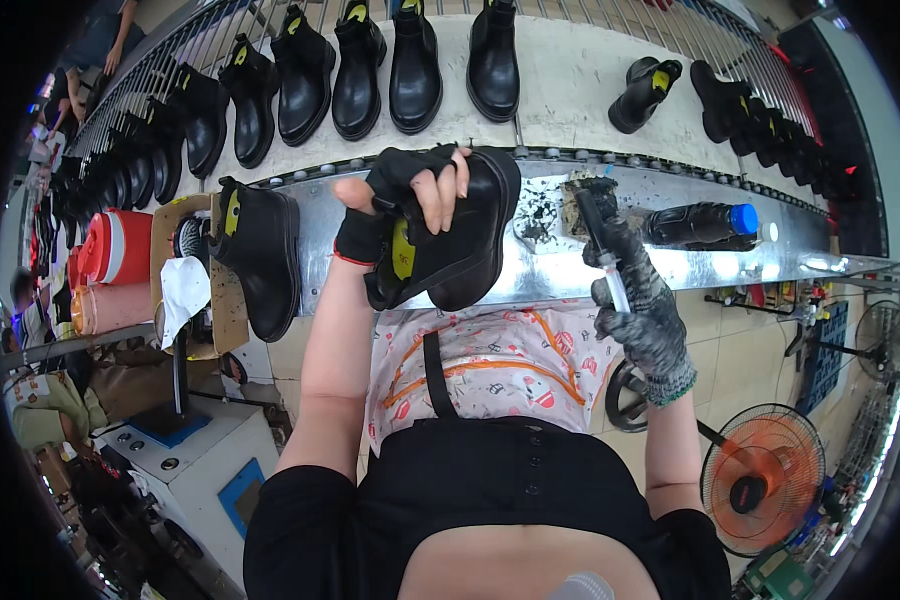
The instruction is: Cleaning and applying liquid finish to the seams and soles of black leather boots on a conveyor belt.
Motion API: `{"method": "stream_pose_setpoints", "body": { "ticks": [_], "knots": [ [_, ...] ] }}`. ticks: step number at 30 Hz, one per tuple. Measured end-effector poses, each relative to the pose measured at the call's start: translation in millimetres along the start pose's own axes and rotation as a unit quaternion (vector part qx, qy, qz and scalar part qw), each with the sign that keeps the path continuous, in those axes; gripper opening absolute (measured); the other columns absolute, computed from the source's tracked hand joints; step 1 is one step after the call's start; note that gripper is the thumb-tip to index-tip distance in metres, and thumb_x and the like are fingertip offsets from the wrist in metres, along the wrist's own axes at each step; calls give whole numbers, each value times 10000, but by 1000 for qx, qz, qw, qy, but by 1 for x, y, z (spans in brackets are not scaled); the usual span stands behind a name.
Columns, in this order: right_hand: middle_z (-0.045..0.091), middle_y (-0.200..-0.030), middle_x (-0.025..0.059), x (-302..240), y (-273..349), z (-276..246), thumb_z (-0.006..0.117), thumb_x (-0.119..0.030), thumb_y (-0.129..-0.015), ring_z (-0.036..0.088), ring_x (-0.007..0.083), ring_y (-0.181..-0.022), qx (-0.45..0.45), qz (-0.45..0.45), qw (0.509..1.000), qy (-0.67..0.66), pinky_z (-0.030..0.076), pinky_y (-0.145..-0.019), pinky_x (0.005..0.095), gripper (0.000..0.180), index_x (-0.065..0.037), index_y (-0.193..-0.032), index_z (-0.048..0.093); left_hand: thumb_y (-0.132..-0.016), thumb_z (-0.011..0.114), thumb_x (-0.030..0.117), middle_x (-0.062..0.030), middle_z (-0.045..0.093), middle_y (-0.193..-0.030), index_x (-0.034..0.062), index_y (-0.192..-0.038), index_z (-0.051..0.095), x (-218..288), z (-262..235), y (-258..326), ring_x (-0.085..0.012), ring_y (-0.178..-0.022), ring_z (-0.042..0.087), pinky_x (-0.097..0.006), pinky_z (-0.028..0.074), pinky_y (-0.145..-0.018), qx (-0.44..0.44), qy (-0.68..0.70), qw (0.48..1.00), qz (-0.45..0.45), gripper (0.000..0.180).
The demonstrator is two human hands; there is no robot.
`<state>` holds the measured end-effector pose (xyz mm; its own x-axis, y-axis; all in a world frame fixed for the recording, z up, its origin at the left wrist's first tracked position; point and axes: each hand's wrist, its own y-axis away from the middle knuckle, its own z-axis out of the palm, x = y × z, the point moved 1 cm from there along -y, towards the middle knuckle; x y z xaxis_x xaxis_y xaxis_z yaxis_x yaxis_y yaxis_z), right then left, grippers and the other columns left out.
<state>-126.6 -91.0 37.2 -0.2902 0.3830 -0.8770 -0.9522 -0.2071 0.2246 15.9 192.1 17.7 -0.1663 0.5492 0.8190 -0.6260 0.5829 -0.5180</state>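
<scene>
Now looking down past a black buttoned top, onto a white apron printed with reddish figures and edged in orange. Over to the right hand, dressed in a grey knitted glove, with its grip wrapped tight around the pale handle of a dark-headed brush. And across to the left hand, in a fingerless black glove, with a narrow grip clamped on a black boot! Holding that boot up over the near edge of the metal bench, with the shaft opening and its yellow-green lining on show.

Onward along the bench, then. Pointing the brush head at a squarish, black-stained sponge block; unable to tell from this angle whether touching. Just left of that, spotting a white sheet spattered with black. Just right, finding a dark bottle lying on its side, topped with a blue cap. Off at the left end, seeing a second boot near a cardboard box, with a red jug farther left.

Beyond the bench, sweeping over a chain-edged white conveyor: carrying a long row of black boots to the left, one lone boot set at a slant, then another cluster at right. Farther still, catching metal rollers and, at upper left, part of another person.
</scene>
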Motion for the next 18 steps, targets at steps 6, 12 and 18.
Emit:
{"method": "stream_pose_setpoints", "body": {
  "ticks": [6,12,18],
  "knots": [
    [494,-1269,194,-44,-5,32,524,5,-722,511,365,-1126,-116,-161,773,603,422,-963,399,618,-68,-1330,438,-658,163,895,-55,561,-557,57,-515,538,-4,4,-5,-165,-573,488,-335,362,-840,-45,-30,999,1,929],
    [541,-1232,146,-50,-17,39,504,21,-694,514,343,-1132,-119,-176,729,651,467,-907,394,642,-155,-1311,486,-640,168,905,-47,564,-554,63,-515,542,-3,8,-11,-158,-567,497,-332,369,-839,-51,-24,998,-9,930],
    [544,-1235,121,-50,-20,39,503,12,-695,528,309,-1127,-120,-189,700,678,494,-882,369,630,-192,-1291,514,-633,166,906,-50,583,-571,69,-517,548,-2,10,-11,-152,-565,513,-328,384,-820,-54,-38,998,-13,927]
  ]
}}
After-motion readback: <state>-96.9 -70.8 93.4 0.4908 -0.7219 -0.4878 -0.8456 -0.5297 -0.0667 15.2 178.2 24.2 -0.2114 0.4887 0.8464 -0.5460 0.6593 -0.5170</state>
